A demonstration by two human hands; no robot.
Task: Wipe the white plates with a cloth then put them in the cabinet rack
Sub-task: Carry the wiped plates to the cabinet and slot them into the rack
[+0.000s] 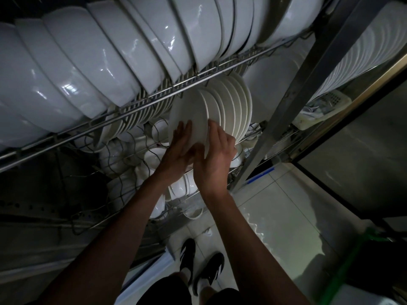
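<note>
Just above centre, on the middle wire rack [246, 137], both hands are on a white plate [187, 111] standing on edge at the near end of a row of plates [233, 102]. Left hand [176, 155] lies flat, fingers straight against the plate's face; right hand [214, 155] curls its grip round the rim at the plate's 4 o'clock. Big white bowls [88, 62] fill the upper shelf towards 11 o'clock, small bowls [152, 159] sit below at 7 o'clock.

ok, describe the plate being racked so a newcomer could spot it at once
Find the wire rack under the row of big bowls. On the shelf below stands a row of upright plates. The plate at its left end is the only one with both hands on it.
</note>
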